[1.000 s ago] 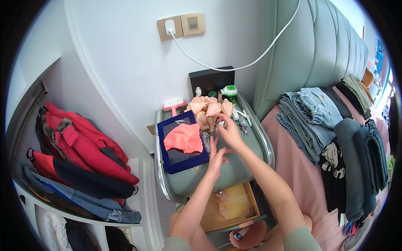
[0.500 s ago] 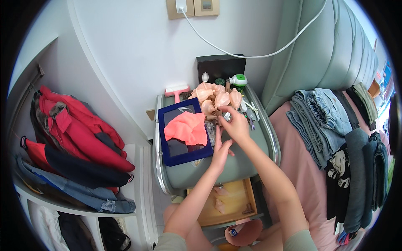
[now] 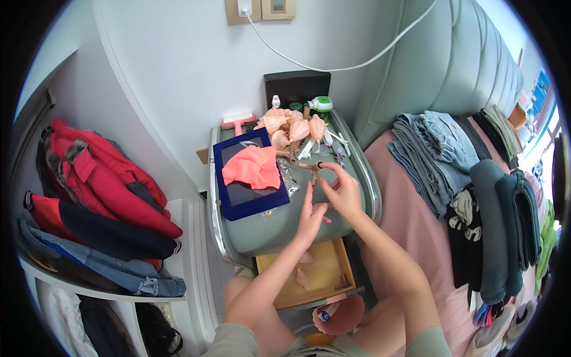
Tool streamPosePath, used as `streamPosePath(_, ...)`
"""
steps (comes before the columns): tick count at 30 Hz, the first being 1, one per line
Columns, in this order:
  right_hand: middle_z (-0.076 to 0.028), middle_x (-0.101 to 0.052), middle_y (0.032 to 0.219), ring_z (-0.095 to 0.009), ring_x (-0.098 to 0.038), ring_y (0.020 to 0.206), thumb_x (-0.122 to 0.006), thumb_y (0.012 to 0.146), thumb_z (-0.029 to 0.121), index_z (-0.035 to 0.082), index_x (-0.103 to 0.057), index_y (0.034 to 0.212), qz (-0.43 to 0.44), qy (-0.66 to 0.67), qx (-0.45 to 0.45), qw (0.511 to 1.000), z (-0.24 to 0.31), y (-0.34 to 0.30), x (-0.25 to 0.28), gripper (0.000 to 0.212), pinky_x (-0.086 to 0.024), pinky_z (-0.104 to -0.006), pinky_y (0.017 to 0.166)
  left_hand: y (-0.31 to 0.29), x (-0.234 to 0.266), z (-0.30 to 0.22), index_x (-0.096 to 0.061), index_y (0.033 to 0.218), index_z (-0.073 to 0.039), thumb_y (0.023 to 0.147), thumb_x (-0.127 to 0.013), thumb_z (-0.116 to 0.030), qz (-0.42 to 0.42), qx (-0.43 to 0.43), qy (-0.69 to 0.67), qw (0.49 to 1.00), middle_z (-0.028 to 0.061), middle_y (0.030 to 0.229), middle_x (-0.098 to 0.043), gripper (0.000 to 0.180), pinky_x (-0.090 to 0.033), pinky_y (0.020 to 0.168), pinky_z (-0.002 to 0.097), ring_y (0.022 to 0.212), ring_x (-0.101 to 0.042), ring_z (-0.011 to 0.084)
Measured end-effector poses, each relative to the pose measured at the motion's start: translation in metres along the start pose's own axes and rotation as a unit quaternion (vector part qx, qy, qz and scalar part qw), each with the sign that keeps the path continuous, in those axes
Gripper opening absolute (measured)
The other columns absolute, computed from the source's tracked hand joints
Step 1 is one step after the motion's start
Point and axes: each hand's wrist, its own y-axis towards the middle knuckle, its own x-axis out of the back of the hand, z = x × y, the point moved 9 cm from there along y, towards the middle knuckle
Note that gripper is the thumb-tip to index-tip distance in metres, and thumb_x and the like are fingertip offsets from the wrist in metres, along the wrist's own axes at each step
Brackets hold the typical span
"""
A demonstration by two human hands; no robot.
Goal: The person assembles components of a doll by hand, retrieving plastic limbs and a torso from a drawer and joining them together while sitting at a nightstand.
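Observation:
Above the front part of the grey-green bedside table (image 3: 250, 237), my right hand (image 3: 346, 193) pinches a brown T-shaped tube fitting (image 3: 310, 167) near its right end. My left hand (image 3: 310, 220) is just below, its index finger stretched up to the fitting's stem and its thumb apart. Behind the fitting lies a pile of peach-pink, bulb-shaped plastic pieces (image 3: 298, 129), with brown tube parts among them. To the left, a coral cloth (image 3: 251, 166) rests on a dark blue framed tray (image 3: 253, 209). Clear plastic bags (image 3: 288, 178) lie beside the tray.
Below the tabletop, an open drawer (image 3: 267, 279) holds pink pieces and a brown fitting (image 3: 343, 281). A pink scalloped bowl (image 3: 351, 315) stands near my legs. Folded jeans (image 3: 416, 166) lie on the bed at right; jackets (image 3: 113, 178) hang at left. A white cable (image 3: 333, 69) crosses the wall.
Both hands have drawn back from the pile toward the table's front, and the brown fitting now shows clear of it. The view has shifted slightly.

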Motion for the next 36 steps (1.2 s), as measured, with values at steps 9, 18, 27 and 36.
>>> streamPosePath(9, -0.001, -0.06, 0.104, -0.015, -0.06, 0.055, -0.059, 0.072, 0.007, 0.015, -0.056, 0.102, -0.021, -0.132, 0.123, 0.983, 0.017, -0.063, 0.043, 0.031, -0.047, -0.0268, 0.047, -0.024, -0.002, -0.002, -0.03, 0.129, -0.006, 0.082, -0.055, -0.007, -0.007, 0.01, 0.045, 0.999, 0.011, 0.118, -0.041, 0.053, -0.048, 0.05, 0.022, 0.073, -0.061, 0.0175)
streamPosePath(18, -0.001, -0.061, 0.094, -0.017, -0.059, 0.059, -0.059, 0.072, 0.006, 0.014, -0.057, 0.097, 0.027, -0.157, 0.138, 0.978, 0.013, -0.13, 0.068, 0.027, -0.048, -0.0281, 0.049, -0.066, -0.017, 0.042, -0.055, 0.107, -0.001, 0.079, -0.063, -0.012, 0.132, 0.146, 0.163, 0.967, 0.0044, 0.085, -0.061, 0.032, -0.047, 0.054, 0.0207, 0.067, -0.059, 0.0099)
streamPosePath(27, -0.001, -0.059, 0.084, -0.023, -0.059, 0.071, -0.059, 0.071, 0.011, 0.013, -0.056, 0.093, 0.154, -0.174, 0.071, 0.97, -0.003, -0.182, 0.064, 0.023, -0.048, -0.0336, 0.057, -0.109, -0.036, 0.089, -0.056, 0.096, 0.003, 0.078, -0.062, -0.013, 0.303, 0.222, 0.264, 0.888, 0.0086, 0.085, -0.064, 0.024, -0.047, 0.064, 0.0244, 0.072, -0.059, 0.0114)
streamPosePath(36, -0.007, -0.062, 0.074, -0.025, -0.061, 0.072, -0.064, 0.065, 0.011, 0.011, -0.059, 0.082, 0.366, -0.219, 0.014, 0.904, -0.077, -0.215, 0.0, 0.017, -0.048, -0.0362, 0.061, -0.139, -0.01, 0.198, -0.061, 0.09, -0.002, 0.075, -0.061, -0.027, 0.352, 0.244, 0.419, 0.801, 0.0093, 0.085, -0.065, 0.029, -0.046, 0.067, 0.0281, 0.075, -0.062, 0.018)
